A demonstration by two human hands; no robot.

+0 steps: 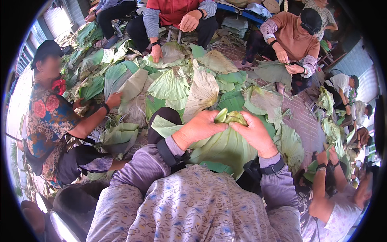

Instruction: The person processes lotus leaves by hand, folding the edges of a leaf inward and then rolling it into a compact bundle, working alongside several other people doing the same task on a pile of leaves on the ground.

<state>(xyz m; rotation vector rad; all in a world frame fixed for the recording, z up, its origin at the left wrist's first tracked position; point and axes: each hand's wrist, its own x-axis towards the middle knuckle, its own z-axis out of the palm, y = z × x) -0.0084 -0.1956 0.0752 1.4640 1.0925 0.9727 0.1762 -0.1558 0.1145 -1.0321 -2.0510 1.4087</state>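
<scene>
A large pale green lotus leaf [225, 149] hangs over my lap, its upper edge bunched and folded between my two hands. My left hand [201, 128] pinches the bunched part from the left, thumb pointing inward. From the other side my right hand [254, 135] grips the same bunch, its thumb close to the left one. The fingertips behind the leaf are hidden. Just beyond my hands, a dry beige lotus leaf [200, 90] lies on the heap, beside a light green leaf [169, 85].
Lotus leaves, green and brownish, cover much of the brick floor [302, 117]. A person in a flowered top [50, 117] sits at left, handling leaves. Across from me sit a person in red [173, 16] and one in a brown top [296, 38]. More people work along the right.
</scene>
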